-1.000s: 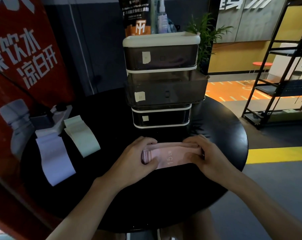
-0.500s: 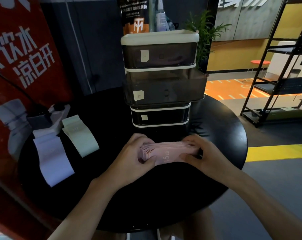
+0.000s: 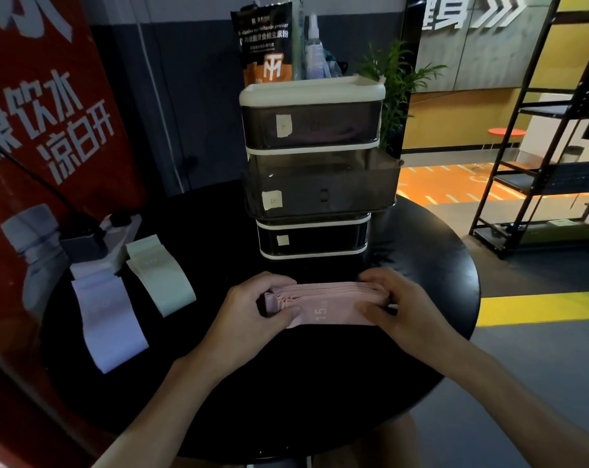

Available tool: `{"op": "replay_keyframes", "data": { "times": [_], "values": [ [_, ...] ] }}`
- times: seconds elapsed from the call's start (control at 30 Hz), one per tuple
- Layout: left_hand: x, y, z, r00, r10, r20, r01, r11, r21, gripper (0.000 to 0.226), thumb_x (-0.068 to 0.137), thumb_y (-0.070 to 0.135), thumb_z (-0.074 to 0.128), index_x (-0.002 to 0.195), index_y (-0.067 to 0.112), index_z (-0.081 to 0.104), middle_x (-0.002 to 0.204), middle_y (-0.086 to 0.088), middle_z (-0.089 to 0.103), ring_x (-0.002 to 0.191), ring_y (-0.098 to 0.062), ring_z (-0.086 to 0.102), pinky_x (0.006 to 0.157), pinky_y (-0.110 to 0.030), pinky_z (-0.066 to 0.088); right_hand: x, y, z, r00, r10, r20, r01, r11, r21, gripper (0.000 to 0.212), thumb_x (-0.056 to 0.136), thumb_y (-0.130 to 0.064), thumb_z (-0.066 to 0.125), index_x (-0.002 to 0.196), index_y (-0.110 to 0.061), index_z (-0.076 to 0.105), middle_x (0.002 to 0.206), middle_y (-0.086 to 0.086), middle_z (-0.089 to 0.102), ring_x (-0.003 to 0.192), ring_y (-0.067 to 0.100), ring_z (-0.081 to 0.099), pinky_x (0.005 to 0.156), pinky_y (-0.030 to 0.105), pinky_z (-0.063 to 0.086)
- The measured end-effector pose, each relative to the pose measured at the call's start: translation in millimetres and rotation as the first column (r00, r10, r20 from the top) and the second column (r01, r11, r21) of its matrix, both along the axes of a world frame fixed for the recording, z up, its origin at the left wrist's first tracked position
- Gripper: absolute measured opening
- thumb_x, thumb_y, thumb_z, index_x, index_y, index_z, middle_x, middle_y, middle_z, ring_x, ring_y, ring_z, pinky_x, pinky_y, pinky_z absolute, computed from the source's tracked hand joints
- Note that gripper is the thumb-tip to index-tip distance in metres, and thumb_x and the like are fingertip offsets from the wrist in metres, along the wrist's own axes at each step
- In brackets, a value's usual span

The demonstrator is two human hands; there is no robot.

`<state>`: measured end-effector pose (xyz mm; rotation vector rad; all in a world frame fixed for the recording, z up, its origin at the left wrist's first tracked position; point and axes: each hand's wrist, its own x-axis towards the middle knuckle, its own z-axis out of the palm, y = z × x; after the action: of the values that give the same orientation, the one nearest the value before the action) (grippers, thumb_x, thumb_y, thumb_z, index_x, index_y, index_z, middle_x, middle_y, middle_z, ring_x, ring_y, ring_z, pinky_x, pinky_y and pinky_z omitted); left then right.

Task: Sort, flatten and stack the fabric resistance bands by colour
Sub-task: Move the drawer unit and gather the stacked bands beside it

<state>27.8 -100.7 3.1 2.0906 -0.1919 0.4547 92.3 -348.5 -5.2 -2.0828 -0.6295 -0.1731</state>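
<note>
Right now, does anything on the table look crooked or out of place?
The middle drawer of the drawer unit sticks out well past the others. The pink bands, gripped by the left hand and right hand, fan out unevenly at their left end.

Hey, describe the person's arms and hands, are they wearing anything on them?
The left hand and right hand wear no gloves, and no sleeves reach into view above them. No watch, bracelet or ring shows in this dim light.
</note>
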Motion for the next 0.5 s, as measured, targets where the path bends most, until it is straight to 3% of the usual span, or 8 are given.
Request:
{"op": "replay_keyframes", "data": {
  "times": [0.1,0.23,0.37,0.4,0.5],
  "values": [
    [-3.7,-0.6,24.5,1.000,0.003,0.026,-0.001,0.999,-0.050,0.037,0.078,0.006,0.082,0.103,0.031,0.072,0.099,0.014,0.070,0.097,-0.006,0.068,0.091,-0.033,0.055,-1.5,-4.1,25.3,1.000,-0.006,0.026,0.005,0.999,0.036,0.037,0.081,-0.022,0.077,0.104,-0.044,0.058,0.097,-0.021,0.065,0.090,-0.001,0.063,0.081,0.021,0.053],
    [-4.5,-0.8,80.7,0.989,0.011,0.145,-0.004,0.999,-0.052,0.039,0.075,0.013,0.084,0.098,0.041,0.070,0.102,0.016,0.070,0.098,-0.004,0.067,0.087,-0.020,0.049,-5.0,-7.1,87.8,0.996,0.055,0.069,-0.064,0.990,0.125,0.035,0.082,-0.018,0.075,0.099,-0.044,0.060,0.095,-0.019,0.066,0.085,0.000,0.063,0.070,0.014,0.051],
    [7.4,-0.3,139.5,0.935,0.027,0.354,-0.037,0.999,0.019,0.035,0.072,0.025,0.083,0.101,0.038,0.067,0.103,0.011,0.068,0.098,-0.007,0.067,0.085,-0.024,0.053,4.5,-1.4,148.0,0.976,0.024,0.218,-0.062,0.984,0.168,0.035,0.079,-0.017,0.077,0.108,-0.034,0.065,0.100,-0.004,0.070,0.088,0.018,0.066,0.080,0.032,0.057],
    [15.1,1.2,150.2,0.934,0.047,0.355,-0.059,0.998,0.023,0.036,0.072,0.024,0.084,0.101,0.036,0.067,0.102,0.010,0.069,0.095,-0.007,0.068,0.084,-0.026,0.055,10.2,1.1,159.0,0.969,0.007,0.249,-0.050,0.985,0.164,0.033,0.079,-0.016,0.078,0.106,-0.031,0.066,0.098,-0.003,0.070,0.086,0.018,0.066,0.079,0.032,0.056],
    [45.0,7.8,171.2,0.933,0.105,0.345,-0.134,0.989,0.062,0.036,0.073,0.019,0.087,0.100,0.032,0.069,0.099,0.011,0.071,0.091,-0.006,0.069,0.085,-0.031,0.058,34.3,11.3,178.7,0.961,-0.007,0.276,-0.034,0.989,0.146,0.027,0.079,-0.010,0.077,0.099,-0.025,0.068,0.087,-0.007,0.066,0.069,-0.004,0.058,0.063,0.010,0.047]
  ]
}}
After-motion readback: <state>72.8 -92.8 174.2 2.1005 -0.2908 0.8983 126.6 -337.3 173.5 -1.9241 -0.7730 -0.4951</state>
